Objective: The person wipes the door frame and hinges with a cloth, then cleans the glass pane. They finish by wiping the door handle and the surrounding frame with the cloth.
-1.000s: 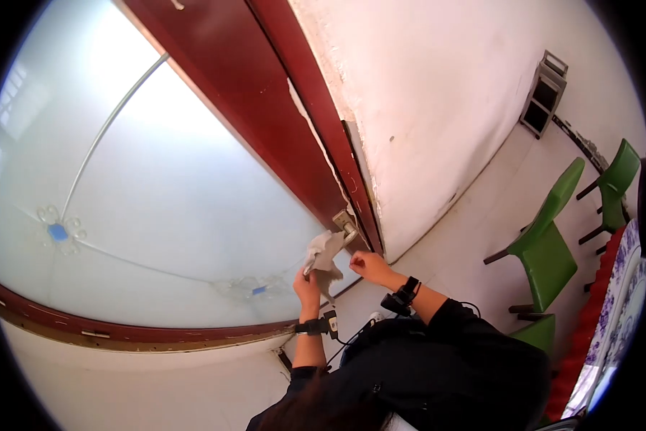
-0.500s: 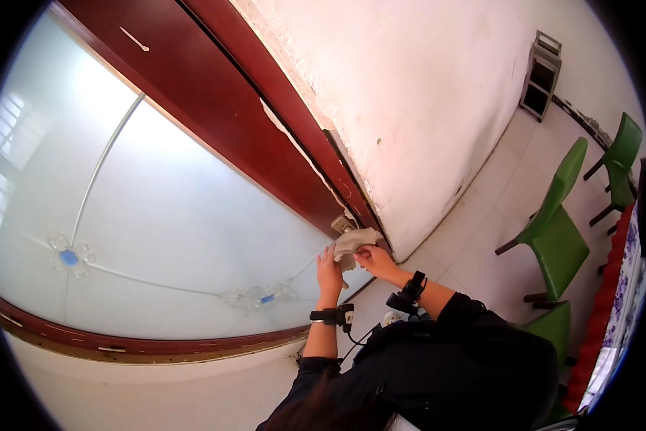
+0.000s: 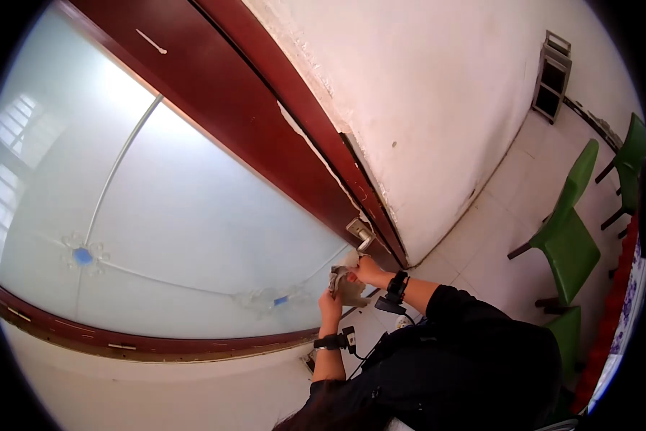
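Note:
Between my two hands, in the head view, is a crumpled beige-grey cloth (image 3: 351, 291) with darker patches on its upper side. My left hand (image 3: 330, 305) is closed on its left edge. From the upper right, my right hand (image 3: 368, 271) pinches the cloth near its top. Just above the cloth, a metal door handle (image 3: 361, 231) sticks out from the dark red door frame (image 3: 287, 154); hands and cloth are apart from it. Both wrists wear black straps with small devices and a cable.
A frosted glass panel (image 3: 193, 215) with flower patterns fills the left. Green chairs (image 3: 570, 248) stand on the tiled floor at right, beside a table with a red-edged cloth (image 3: 610, 323). A grey rack (image 3: 552, 75) is by the far wall. The white wall (image 3: 409, 93) has peeling paint.
The cloth and both hands have moved down, away from the door handle, which now shows more fully. The cloth is bunched differently, with a darker side showing. The view has shifted slightly.

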The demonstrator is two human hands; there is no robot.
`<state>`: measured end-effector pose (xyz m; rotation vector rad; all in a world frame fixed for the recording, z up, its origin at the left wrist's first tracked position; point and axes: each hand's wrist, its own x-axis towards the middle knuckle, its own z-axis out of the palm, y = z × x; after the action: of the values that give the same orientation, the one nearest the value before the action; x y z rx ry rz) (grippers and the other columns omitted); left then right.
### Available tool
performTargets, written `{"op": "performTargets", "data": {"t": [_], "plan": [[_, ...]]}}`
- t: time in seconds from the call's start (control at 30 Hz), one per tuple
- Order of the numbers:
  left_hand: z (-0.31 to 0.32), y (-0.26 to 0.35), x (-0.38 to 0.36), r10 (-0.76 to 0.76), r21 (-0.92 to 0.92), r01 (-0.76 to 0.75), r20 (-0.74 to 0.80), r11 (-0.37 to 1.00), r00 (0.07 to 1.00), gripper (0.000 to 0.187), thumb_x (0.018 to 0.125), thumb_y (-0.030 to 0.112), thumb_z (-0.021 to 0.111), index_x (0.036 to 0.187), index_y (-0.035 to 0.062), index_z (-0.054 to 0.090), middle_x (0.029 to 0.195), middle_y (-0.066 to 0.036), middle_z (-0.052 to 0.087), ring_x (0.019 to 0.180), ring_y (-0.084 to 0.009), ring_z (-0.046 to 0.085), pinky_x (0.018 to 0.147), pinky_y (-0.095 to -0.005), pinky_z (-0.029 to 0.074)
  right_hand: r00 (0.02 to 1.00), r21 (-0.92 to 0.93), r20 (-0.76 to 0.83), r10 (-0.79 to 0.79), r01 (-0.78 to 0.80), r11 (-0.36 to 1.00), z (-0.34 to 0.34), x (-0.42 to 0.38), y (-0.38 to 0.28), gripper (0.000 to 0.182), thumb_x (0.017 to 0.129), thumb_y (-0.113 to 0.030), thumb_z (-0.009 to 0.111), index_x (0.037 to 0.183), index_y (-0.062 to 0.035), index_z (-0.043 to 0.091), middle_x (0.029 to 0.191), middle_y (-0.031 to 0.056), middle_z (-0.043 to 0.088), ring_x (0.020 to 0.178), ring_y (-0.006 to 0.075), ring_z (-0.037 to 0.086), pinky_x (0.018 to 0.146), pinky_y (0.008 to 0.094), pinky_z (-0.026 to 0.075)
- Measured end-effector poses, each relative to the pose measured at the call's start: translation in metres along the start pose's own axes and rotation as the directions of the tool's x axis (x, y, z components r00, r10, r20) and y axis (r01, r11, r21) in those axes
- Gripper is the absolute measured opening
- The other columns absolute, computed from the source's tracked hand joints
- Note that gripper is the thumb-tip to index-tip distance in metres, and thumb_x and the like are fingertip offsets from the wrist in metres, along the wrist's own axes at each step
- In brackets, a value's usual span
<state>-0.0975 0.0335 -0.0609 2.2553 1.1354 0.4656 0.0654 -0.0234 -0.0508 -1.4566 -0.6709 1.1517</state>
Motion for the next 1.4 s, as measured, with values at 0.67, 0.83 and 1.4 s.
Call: {"op": "performTargets", "data": {"t": [0.67,0.83,1.4], "plan": [[-0.068,0.15,0.04,0.168,-0.709,-0.3,-0.252,0.638,0.953,0.046,0.074,-0.009,0.048,0.119,0.0,0.042,0.115,-0.01,0.046,0.106,-0.0185,0.044,0.087,-0.0288,0.038,0.468,-0.262,-0.577,-0.669,0.67,0.695,-0.047,-0.066,-0.121,0.049,0.067,0.01,0.051,0.112,-0.0022,0.033,0.099,0.0116,0.047,0.093,0.0201,0.047,0.082,0.0301,0.038],[-0.068,0.161,0.046,0.273,-0.596,-0.413,-0.316,0.688,0.909,0.044,0.074,-0.011,0.044,0.116,0.0006,0.044,0.114,-0.01,0.046,0.106,-0.0194,0.045,0.087,-0.0278,0.037,0.355,-0.613,-0.216,-0.91,0.676,0.409,-0.043,-0.085,-0.139,0.037,0.069,0.001,0.06,0.104,-0.001,0.046,0.107,0.017,0.045,0.097,0.0301,0.046,0.085,0.0347,0.036],[-0.149,0.261,0.076,0.576,-0.142,-0.784,-0.603,0.604,0.553,0.051,0.071,-0.011,0.049,0.119,0.0021,0.038,0.12,-0.018,0.039,0.111,-0.0288,0.04,0.091,-0.0354,0.035,0.218,-0.422,-0.117,-0.969,0.872,0.247,-0.047,-0.063,-0.267,0.035,0.062,0.012,0.051,0.094,-0.0004,0.053,0.096,0.0132,0.051,0.086,0.0271,0.053,0.073,0.0277,0.043]]}}
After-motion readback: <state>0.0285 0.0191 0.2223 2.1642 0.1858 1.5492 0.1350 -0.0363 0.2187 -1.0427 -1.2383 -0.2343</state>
